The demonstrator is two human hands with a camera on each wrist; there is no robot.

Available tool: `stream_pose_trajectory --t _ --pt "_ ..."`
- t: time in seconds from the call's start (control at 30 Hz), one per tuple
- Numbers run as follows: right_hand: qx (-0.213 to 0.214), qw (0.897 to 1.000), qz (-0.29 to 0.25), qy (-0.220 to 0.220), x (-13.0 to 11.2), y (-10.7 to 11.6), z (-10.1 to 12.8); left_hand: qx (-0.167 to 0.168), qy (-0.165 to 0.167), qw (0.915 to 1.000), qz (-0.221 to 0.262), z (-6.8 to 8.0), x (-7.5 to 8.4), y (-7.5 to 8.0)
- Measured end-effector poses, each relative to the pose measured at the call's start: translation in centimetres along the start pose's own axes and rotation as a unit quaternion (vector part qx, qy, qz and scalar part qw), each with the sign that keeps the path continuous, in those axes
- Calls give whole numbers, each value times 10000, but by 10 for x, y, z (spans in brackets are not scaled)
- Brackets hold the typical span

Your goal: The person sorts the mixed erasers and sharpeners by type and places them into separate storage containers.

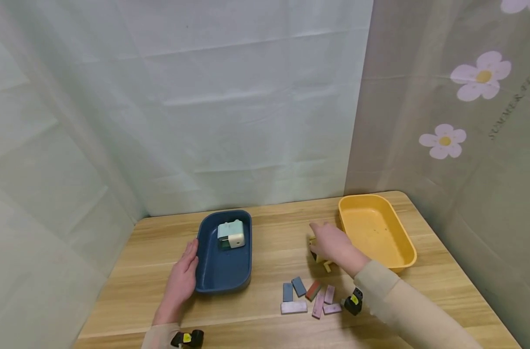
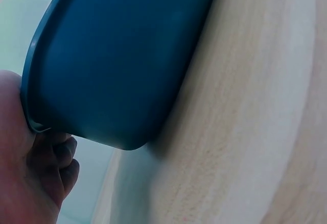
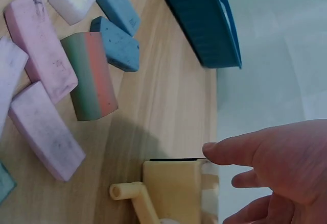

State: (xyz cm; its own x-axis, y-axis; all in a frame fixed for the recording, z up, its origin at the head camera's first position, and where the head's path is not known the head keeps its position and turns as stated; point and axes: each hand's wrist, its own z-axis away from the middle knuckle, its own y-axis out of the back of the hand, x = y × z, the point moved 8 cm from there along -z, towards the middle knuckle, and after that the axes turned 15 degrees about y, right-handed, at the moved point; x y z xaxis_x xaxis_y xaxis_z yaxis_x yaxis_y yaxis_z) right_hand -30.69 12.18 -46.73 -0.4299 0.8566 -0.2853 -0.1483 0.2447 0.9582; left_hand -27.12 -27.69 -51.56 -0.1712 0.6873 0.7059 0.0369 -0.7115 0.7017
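Observation:
A yellow pencil sharpener [image 3: 171, 185] with a crank handle stands on the table beside the yellow tray [image 1: 402, 232]. My right hand [image 1: 333, 244] is over it, partly covering it in the head view. In the right wrist view the thumb reaches the sharpener's upper corner, while the other fingers lie apart from it. My left hand [image 1: 182, 278] rests against the outer left wall of the dark blue tray [image 1: 223, 276]. Some left fingers [image 2: 66, 157] show below the tray's rim in the left wrist view. Inside the blue tray sits a light blue and cream pencil sharpener [image 1: 231, 233].
Several eraser-like blocks lie at the table's front: lilac blocks [image 1: 294, 307], grey-blue blocks [image 1: 288, 292] and a red-and-green block [image 1: 313, 290]. A small green piece [image 3: 5, 182] shows at the right wrist view's edge. Pale curtains [image 1: 247, 121] hang around the table.

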Motion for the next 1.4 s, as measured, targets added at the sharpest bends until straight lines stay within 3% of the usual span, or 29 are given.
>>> stream_pose_trajectory --t 0.33,0.67,0.83,1.13,1.4 --pt "-163 9981 -463 379 -2 -7 -2 13 -116 9999 33 0 1 2" --pt "-496 9982 -317 -121 2 -10 6 -22 -40 10000 14 -1 0 4" --pt "-465 9983 -322 -166 2 -12 5 -40 -6 10000 -28 -1 0 3" --pt "-398 9985 -335 189 -1 -12 2 -1 -143 9999 -57 0 2 4" --pt "-500 9974 -460 -230 9 -17 7 -58 -72 9998 -154 -2 -1 4"
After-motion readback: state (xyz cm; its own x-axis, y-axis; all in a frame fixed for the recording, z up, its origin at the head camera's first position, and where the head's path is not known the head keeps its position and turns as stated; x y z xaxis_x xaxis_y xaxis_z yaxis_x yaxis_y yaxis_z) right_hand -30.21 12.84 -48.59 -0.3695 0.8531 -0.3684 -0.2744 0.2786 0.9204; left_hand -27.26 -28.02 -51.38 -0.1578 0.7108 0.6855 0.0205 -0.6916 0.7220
